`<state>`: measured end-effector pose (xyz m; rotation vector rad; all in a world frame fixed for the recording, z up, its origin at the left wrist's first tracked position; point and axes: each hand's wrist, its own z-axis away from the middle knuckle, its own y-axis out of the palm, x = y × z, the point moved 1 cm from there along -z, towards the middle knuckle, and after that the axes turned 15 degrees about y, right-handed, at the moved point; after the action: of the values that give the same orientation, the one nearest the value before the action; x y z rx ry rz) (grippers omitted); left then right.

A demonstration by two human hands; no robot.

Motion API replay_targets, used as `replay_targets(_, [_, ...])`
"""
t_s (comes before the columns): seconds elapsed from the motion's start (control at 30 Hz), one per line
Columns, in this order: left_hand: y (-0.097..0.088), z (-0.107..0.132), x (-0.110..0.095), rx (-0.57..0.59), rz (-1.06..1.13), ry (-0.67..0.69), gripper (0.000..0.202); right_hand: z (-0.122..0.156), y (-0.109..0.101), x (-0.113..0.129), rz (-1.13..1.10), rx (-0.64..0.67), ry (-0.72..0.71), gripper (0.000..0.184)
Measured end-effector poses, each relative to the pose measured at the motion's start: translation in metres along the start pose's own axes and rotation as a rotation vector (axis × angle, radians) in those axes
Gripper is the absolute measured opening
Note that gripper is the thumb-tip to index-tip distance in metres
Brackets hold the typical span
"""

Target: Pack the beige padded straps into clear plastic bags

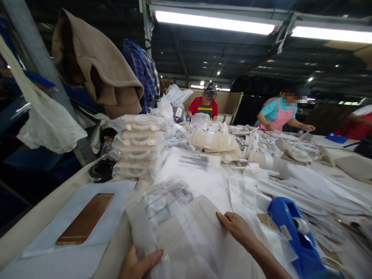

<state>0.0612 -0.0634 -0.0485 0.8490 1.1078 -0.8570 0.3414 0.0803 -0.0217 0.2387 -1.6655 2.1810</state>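
A clear plastic bag with beige, flat-folded fabric pieces inside lies in front of me, tilted on the table. My left hand grips its lower left edge, thumb on top and the other fingers hidden beneath. At the upper right side of the bag, my right hand has its fingers closed on the plastic edge. White sheets with printed black lines lie just beyond the bag. A stack of similar filled plastic bags stands behind it to the left.
A phone rests on pale paper at left. To the right stands a blue plastic dispenser. Beige pieces and white straps cover the far table. Two co-workers work across it. A white bag hangs at left.
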Motion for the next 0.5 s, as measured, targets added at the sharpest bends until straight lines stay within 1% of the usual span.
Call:
replay_targets(0.03, [0.003, -0.007, -0.013, 0.043, 0.026, -0.008, 0.076, 0.009, -0.001, -0.006, -0.009, 0.0, 0.021, 0.047])
replay_targets(0.07, [0.006, -0.016, -0.025, 0.104, 0.013, 0.024, 0.072, 0.018, 0.0, -0.011, -0.032, 0.005, 0.039, 0.048])
replay_targets(0.1, [0.008, -0.027, -0.035, 0.178, -0.045, 0.078, 0.065, 0.027, 0.001, -0.015, -0.083, 0.024, 0.051, 0.049])
replay_targets(0.13, [0.01, -0.039, -0.044, 0.26, -0.173, 0.147, 0.058, 0.036, 0.004, -0.018, -0.164, 0.062, 0.054, 0.049])
replay_targets(0.17, [0.01, -0.051, -0.049, 0.294, -0.356, 0.232, 0.054, 0.044, 0.007, -0.019, -0.265, 0.119, 0.048, 0.05])
replay_targets(0.23, [0.009, -0.074, -0.057, 0.232, -0.531, 0.337, 0.052, 0.058, 0.016, -0.019, -0.461, 0.252, 0.017, 0.05])
replay_targets(0.27, [0.007, -0.082, -0.059, 0.185, -0.6, 0.392, 0.052, 0.063, 0.021, -0.018, -0.521, 0.3, -0.001, 0.05])
replay_targets(0.3, [0.006, -0.086, -0.062, 0.146, -0.643, 0.44, 0.053, 0.068, 0.024, -0.017, -0.537, 0.319, -0.019, 0.049])
replay_targets(0.37, [-0.001, -0.083, -0.068, 0.112, -0.715, 0.519, 0.052, 0.078, 0.026, -0.018, -0.511, 0.261, -0.038, 0.047])
replay_targets(0.4, [-0.006, -0.075, -0.07, 0.11, -0.743, 0.556, 0.049, 0.084, 0.026, -0.02, -0.491, 0.204, -0.039, 0.046])
replay_targets(0.47, [-0.019, -0.046, -0.071, 0.128, -0.812, 0.706, 0.04, 0.099, 0.023, -0.029, -0.45, 0.106, -0.039, 0.045])
replay_targets(0.5, [-0.026, -0.028, -0.068, 0.157, -0.867, 0.851, 0.034, 0.108, 0.023, -0.035, -0.427, 0.08, -0.047, 0.043])
